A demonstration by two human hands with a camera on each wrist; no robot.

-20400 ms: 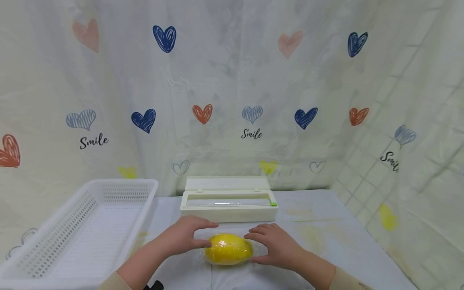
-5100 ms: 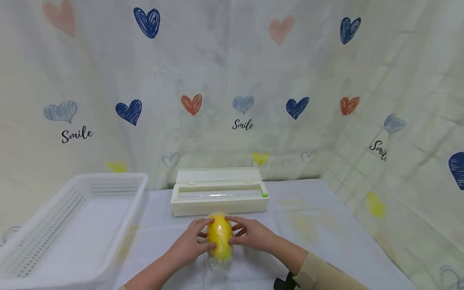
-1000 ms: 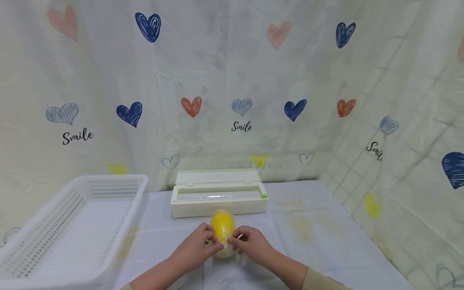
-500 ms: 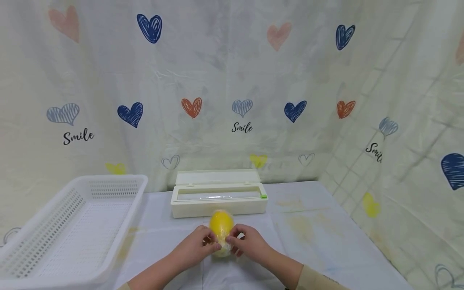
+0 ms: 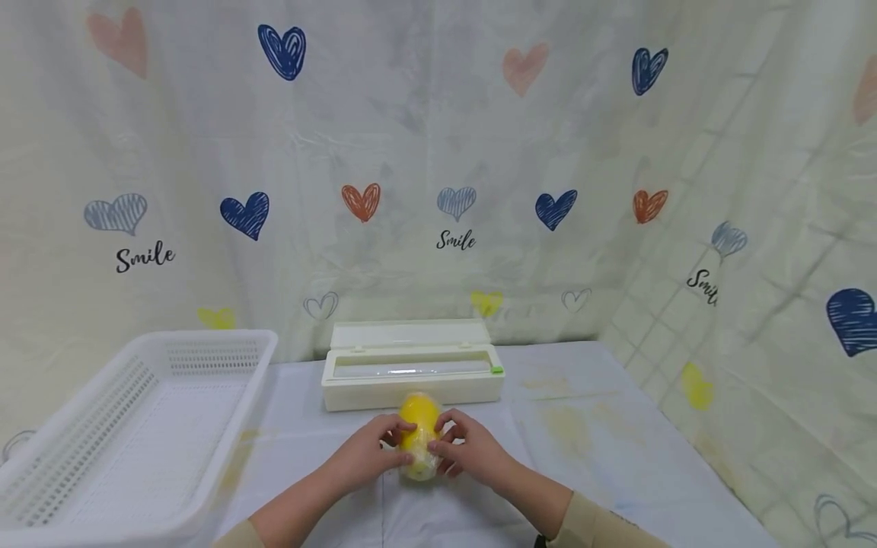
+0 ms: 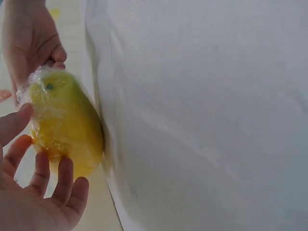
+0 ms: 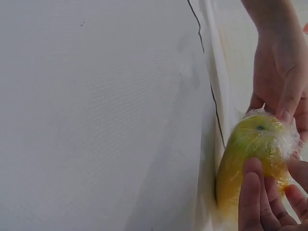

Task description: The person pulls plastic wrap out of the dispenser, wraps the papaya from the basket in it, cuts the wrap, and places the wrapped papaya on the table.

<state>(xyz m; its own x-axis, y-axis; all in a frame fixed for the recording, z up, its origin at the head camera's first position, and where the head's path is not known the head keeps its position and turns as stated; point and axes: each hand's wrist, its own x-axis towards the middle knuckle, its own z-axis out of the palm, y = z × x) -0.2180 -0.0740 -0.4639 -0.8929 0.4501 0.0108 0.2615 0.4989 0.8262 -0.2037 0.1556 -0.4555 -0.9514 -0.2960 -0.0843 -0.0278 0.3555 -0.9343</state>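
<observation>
A yellow mango (image 5: 420,409) lies on the white-covered table, wrapped in cling film (image 7: 288,139) that bunches and wrinkles at its near, greenish end. From the left, my left hand (image 5: 366,453) holds it, thumb at the film and curved fingers along the side. Opposite, my right hand (image 5: 478,454) pinches the film on top and holds the other side. Both wrist views show the stem spot on the mango (image 6: 77,125) between the two hands. Its underside is hidden.
Just behind the mango stands a white cling film box (image 5: 411,396), lid raised, with a film roll (image 5: 411,369) and a green slider (image 5: 497,370). A white perforated basket (image 5: 236,434) is at the left. A heart-printed curtain (image 5: 397,266) hangs behind.
The mango has turned from lying sideways to pointing away from me, and loose film at its near end is now folded up against it. Lately, both hands have shifted slightly forward along it.
</observation>
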